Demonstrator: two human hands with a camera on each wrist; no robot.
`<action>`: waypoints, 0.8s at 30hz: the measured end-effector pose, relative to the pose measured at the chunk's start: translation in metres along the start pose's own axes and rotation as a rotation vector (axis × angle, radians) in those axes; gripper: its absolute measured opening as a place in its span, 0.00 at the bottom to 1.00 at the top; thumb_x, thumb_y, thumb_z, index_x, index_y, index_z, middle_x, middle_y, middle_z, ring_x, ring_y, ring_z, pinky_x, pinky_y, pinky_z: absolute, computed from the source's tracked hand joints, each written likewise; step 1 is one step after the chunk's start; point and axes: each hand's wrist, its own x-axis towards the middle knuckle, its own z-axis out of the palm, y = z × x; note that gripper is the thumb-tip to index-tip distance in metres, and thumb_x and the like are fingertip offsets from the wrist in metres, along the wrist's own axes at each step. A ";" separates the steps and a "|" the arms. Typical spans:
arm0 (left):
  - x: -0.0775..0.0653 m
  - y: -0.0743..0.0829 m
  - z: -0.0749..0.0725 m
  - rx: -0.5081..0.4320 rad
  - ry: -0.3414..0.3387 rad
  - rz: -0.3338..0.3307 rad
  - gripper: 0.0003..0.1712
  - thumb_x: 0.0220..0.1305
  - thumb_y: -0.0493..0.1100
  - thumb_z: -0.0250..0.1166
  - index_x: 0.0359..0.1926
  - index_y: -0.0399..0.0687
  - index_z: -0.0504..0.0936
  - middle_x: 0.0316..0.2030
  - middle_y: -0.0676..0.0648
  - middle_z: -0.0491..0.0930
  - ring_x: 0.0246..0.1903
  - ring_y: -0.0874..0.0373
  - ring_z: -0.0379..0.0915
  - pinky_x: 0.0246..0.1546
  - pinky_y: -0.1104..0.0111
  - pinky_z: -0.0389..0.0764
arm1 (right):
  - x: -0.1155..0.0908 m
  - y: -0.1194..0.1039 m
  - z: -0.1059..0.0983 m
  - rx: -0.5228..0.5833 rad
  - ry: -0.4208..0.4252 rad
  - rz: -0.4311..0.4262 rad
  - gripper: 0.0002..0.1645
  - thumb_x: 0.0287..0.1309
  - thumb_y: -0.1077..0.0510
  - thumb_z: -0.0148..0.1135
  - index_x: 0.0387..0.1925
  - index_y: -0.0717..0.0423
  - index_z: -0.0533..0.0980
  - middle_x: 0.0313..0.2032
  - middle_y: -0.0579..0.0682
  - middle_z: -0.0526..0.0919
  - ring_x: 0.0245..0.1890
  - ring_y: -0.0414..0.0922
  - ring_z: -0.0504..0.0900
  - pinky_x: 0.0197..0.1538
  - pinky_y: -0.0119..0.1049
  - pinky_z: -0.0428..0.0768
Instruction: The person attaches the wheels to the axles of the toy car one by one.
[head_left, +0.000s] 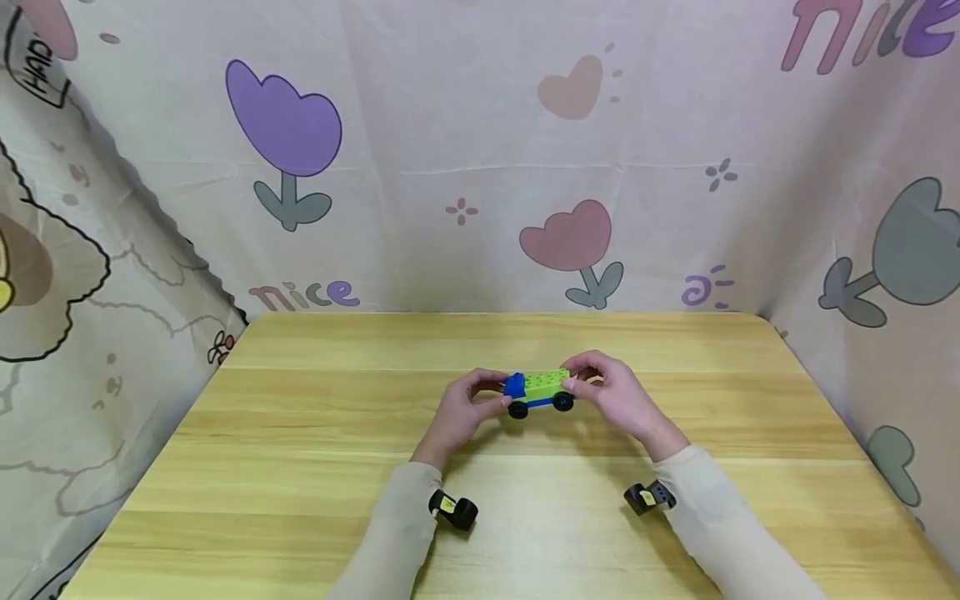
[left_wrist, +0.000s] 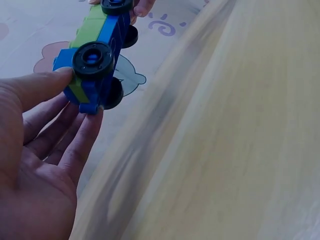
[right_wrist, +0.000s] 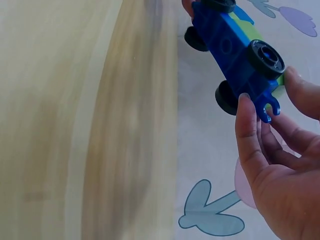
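A toy car built of blocks is held up between both hands over the table. Its base is blue, its studded top lime green, its wheels black, and a blue sloped block forms its left end. My left hand pinches that blue end, thumb on the near side by a wheel. At the green end my right hand grips the car with thumb and fingers. In the right wrist view a blue forked hook sticks out of the base near the right fingertips.
The wooden table stretches below both arms. Printed cloth with flowers hangs behind it and at both sides. A small black camera is strapped at the left wrist and another at the right wrist.
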 end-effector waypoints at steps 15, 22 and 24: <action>0.007 -0.002 -0.008 0.065 0.172 0.081 0.20 0.60 0.30 0.68 0.54 0.40 0.82 0.51 0.44 0.78 0.54 0.48 0.73 0.51 0.64 0.79 | 0.013 0.004 0.012 0.002 0.004 0.073 0.20 0.59 0.61 0.68 0.52 0.62 0.78 0.45 0.55 0.81 0.44 0.50 0.78 0.45 0.42 0.80; 0.013 0.001 -0.008 0.107 0.207 0.108 0.21 0.60 0.26 0.66 0.54 0.41 0.83 0.51 0.47 0.78 0.53 0.50 0.75 0.52 0.64 0.78 | 0.023 0.005 0.015 -0.029 0.029 0.096 0.19 0.59 0.63 0.68 0.52 0.62 0.78 0.45 0.54 0.82 0.45 0.51 0.80 0.49 0.43 0.80; 0.016 0.001 -0.007 0.108 0.218 0.107 0.21 0.60 0.25 0.66 0.54 0.40 0.83 0.51 0.48 0.78 0.53 0.50 0.75 0.52 0.66 0.78 | 0.026 0.005 0.016 -0.026 0.040 0.097 0.19 0.59 0.64 0.68 0.52 0.63 0.78 0.44 0.54 0.82 0.46 0.51 0.80 0.50 0.44 0.80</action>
